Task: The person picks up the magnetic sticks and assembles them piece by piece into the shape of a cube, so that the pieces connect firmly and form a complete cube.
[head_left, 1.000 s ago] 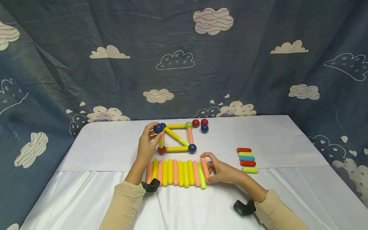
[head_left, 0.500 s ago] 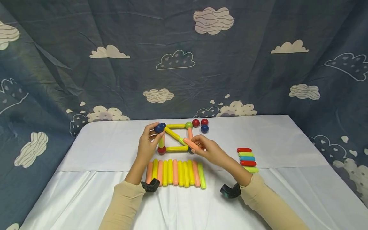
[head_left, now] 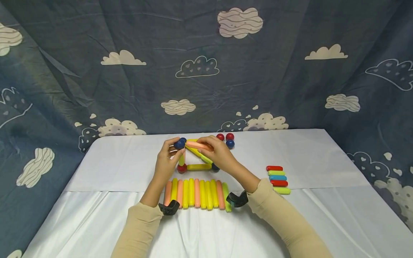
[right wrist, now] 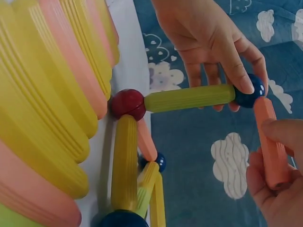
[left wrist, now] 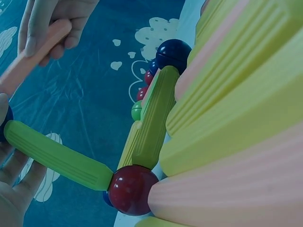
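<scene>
Left hand [head_left: 165,163] pinched the raised blue ball [right wrist: 248,93], right hand [head_left: 221,152] gripped the salmon rod [right wrist: 272,153]: seemingly light, stiff, best held mid-length!

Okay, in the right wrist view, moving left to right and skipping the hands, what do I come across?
Row of sticks → red ball → lime stick → held blue ball → held orange stick.
</scene>
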Motion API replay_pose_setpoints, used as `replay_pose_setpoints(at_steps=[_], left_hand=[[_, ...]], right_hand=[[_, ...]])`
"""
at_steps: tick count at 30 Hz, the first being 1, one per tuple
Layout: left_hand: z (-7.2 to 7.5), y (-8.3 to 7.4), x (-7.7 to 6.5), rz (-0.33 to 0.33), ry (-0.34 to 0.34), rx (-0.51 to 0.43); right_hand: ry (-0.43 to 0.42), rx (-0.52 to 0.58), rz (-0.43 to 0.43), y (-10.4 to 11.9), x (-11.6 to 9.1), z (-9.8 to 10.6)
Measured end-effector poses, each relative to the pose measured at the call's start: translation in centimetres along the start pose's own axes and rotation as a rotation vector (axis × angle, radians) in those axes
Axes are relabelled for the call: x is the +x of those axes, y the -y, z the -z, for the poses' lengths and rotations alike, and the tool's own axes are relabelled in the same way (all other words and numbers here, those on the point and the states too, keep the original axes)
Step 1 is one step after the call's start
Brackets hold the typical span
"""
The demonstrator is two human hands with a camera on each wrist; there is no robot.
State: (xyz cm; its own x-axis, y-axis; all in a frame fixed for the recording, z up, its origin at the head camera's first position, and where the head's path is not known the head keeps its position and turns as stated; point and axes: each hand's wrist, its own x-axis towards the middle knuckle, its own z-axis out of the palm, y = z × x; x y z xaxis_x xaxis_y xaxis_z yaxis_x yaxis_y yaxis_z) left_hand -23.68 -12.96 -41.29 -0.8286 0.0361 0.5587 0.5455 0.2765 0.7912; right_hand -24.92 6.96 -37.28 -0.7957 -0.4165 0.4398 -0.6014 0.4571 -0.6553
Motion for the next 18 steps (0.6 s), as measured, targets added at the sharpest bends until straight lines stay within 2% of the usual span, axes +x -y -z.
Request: replay_pose_setpoints(at_steps=[6,12,18], left_hand=[[0.1,-0.3,0.1,0.009,0.017,-0.015],[0.5,-1.0,1.3,0.005,0.114,-0.006],[0.7,-1.5,2.9,-0.020,0.246,0.151]], right_hand=[[-0.016,-0.008,-0.013,0.0,0.4,-0.3],[-0.026,0.054,-0.012,-0.1,0.5,-0.3],[-0.033,0.095,0.009,-0.3,0.6,-0.3]])
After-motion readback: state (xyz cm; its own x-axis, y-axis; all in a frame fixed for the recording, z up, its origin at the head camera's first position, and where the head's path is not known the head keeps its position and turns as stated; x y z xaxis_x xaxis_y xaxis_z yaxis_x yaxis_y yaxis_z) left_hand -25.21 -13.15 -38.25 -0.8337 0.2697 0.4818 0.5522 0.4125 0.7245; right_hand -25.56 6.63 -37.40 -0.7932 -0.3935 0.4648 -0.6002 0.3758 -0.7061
